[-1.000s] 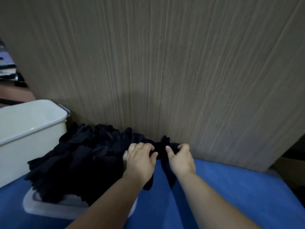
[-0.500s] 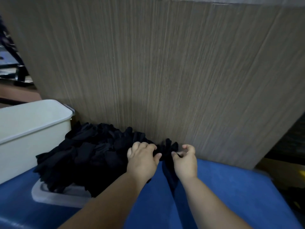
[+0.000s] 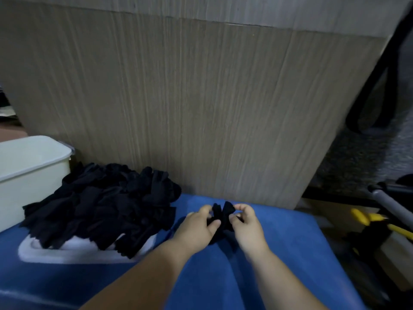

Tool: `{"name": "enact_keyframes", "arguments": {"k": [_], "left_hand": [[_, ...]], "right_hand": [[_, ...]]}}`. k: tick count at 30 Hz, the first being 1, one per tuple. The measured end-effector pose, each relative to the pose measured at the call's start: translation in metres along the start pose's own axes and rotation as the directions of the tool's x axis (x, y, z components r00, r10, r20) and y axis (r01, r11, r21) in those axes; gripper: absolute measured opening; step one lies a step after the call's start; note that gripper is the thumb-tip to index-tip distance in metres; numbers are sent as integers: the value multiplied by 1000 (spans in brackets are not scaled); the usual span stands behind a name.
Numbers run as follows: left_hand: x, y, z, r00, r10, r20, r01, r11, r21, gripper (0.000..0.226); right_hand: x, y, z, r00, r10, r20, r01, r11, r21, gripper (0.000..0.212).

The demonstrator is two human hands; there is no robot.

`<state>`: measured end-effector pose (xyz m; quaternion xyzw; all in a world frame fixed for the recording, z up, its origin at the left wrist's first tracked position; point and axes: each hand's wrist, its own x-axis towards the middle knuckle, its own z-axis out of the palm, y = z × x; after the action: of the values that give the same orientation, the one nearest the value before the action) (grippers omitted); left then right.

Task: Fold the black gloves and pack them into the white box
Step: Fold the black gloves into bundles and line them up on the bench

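White box point(image 3: 33, 171) far left. Black glove pile point(image 3: 107, 204) beside it, on a white tray point(image 3: 67, 253). Left hand point(image 3: 194, 229) and right hand point(image 3: 245, 227) both pinch one bunched black glove point(image 3: 221, 217) over the blue desk point(image 3: 279, 242).

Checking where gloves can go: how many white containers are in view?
2. A tall white box at the left edge, and a shallow white tray beside it, mostly hidden under the pile of black gloves.
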<state>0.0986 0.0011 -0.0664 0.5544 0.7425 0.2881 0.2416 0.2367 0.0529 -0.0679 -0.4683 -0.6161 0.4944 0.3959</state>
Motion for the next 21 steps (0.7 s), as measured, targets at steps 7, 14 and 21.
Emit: {"name": "enact_keyframes", "arguments": {"k": [7, 14, 21], "left_hand": [[-26, 13, 22, 999, 10, 32, -7, 996, -88, 15], [-39, 13, 35, 994, -104, -38, 92, 967, -236, 23], [-52, 15, 35, 989, -146, -10, 129, 904, -408, 31]], "right_hand": [[-24, 13, -26, 991, 50, -120, -46, 998, 41, 18], [-47, 23, -51, 981, -141, -130, 116, 976, -183, 29], [-60, 33, -55, 976, -177, 129, 209, 927, -312, 25]]}}
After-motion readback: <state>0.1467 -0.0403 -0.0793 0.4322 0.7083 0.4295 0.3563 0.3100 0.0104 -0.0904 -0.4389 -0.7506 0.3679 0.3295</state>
